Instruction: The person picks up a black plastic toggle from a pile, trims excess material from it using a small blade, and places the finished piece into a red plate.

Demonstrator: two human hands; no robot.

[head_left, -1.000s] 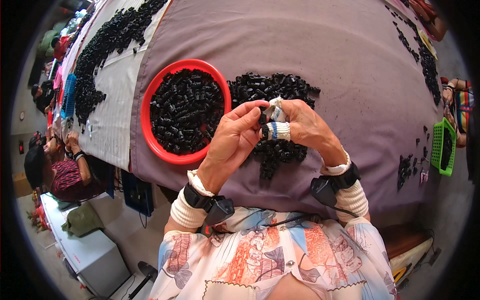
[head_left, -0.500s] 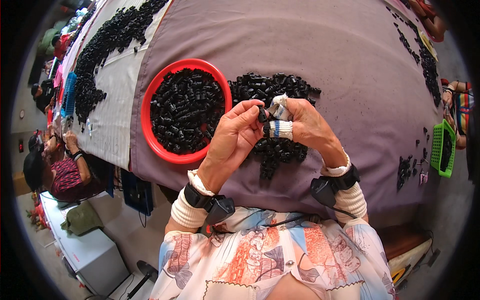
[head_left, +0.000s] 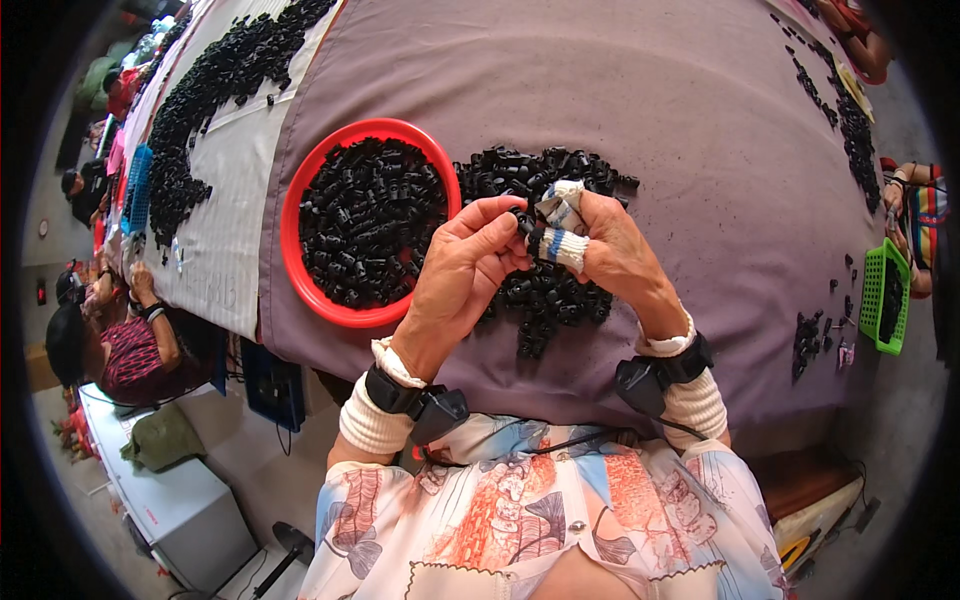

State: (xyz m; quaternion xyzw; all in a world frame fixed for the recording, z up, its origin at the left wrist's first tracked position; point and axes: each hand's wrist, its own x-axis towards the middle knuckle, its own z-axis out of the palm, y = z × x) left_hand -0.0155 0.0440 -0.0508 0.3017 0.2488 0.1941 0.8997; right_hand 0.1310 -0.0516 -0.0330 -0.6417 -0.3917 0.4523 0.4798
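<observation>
My left hand (head_left: 470, 260) pinches a small black plastic part (head_left: 522, 222) between thumb and fingertips, above a heap of similar black parts (head_left: 560, 300). My right hand (head_left: 615, 245) is closed in against that part from the right. White and blue cloth wraps (head_left: 563, 248) cover its thumb and a finger. What lies between these wrapped fingers is hidden. Just left of my hands stands a round red basin (head_left: 292, 250), filled with more of the black parts.
A mauve cloth (head_left: 680, 90) covers the table. Long piles of black parts (head_left: 175, 130) lie at the far left, others (head_left: 858, 140) at the far right. A green basket (head_left: 885, 295) stands at the right edge. People sit at both sides; one patterned sleeve (head_left: 150, 350) shows left.
The wrapped fingers of my right hand have drawn closer together and tilted at the black part. My left hand keeps its pinch, nearly in place.
</observation>
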